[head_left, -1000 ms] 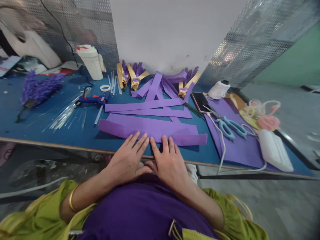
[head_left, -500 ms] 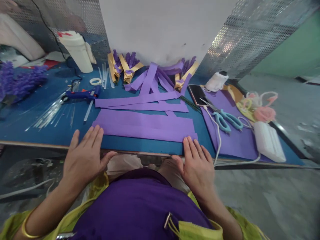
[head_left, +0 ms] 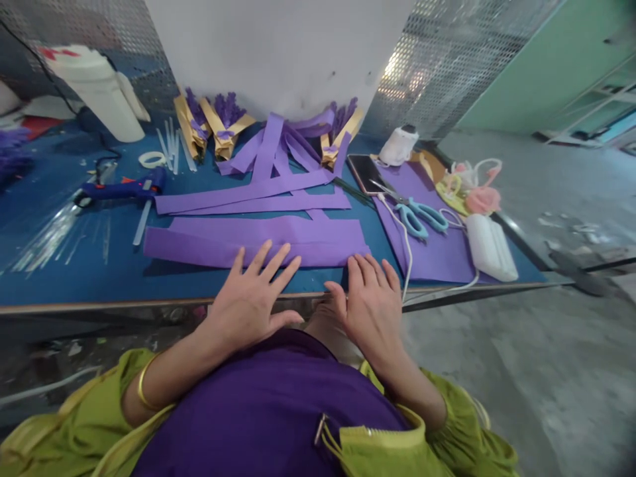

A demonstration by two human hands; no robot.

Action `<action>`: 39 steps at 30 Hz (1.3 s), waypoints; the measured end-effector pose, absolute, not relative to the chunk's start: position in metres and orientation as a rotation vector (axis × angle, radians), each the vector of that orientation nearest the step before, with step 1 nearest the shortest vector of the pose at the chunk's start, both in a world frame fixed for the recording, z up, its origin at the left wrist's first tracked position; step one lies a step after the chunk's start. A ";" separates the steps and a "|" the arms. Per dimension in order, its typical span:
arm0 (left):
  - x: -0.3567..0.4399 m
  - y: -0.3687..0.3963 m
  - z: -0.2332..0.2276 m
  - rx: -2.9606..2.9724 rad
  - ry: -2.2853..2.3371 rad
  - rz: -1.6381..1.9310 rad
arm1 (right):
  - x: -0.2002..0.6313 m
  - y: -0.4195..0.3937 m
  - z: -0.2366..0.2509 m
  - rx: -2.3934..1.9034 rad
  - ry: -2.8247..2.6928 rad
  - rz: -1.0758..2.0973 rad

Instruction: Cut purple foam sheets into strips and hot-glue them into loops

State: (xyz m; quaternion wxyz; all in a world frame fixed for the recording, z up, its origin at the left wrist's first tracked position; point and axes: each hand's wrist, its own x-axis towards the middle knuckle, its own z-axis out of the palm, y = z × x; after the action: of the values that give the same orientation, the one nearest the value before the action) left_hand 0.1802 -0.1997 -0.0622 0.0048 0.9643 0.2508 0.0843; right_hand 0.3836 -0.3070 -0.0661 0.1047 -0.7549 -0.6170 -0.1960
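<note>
A wide purple strip (head_left: 199,246), paper or felt by its look, lies along the front of the blue table, with a lengthwise crease or overlapping layer near its front edge. My left hand (head_left: 253,295) rests on its middle, fingers spread, holding nothing. At the strip's right end, my right hand (head_left: 371,301) lies flat with the fingertips on its front edge and the thumb apart. Behind it, narrower purple strips (head_left: 248,192) cross one another in a loose heap.
Left are a glue gun (head_left: 119,190), a tape roll (head_left: 152,159) and a white tumbler (head_left: 99,96). Small lavender bunches (head_left: 228,122) stand behind. To the right are scissors (head_left: 417,215), a phone (head_left: 366,173), a purple sheet (head_left: 437,258) and a white cabled block (head_left: 491,246).
My left hand has moved right, from the strip's left end to its middle, with its fingers now spread. The right hand stays at the right end. The camera view has shifted to the right.
</note>
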 end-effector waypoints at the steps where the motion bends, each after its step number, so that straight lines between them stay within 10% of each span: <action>1: 0.183 -0.200 -0.062 3.021 0.773 0.251 | 0.380 -0.303 -0.066 -2.179 -1.860 -0.555; 7: 0.184 -0.202 -0.066 3.006 0.798 0.238 | 0.353 -0.281 -0.073 -1.726 -2.342 -0.274; 29: 0.086 -0.189 -0.068 2.824 1.525 0.520 | 0.391 -0.308 -0.086 -2.217 -1.842 -0.637; 39: 0.180 -0.202 -0.066 3.067 0.713 0.334 | 0.364 -0.289 -0.072 -1.700 -2.311 -0.337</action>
State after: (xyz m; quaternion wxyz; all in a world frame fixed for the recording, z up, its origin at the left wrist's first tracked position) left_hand 0.1795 -0.2018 -0.0662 -0.0123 0.9685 0.2253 0.1055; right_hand 0.3641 -0.2885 -0.0722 0.1263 -0.5838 -0.7936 -0.1159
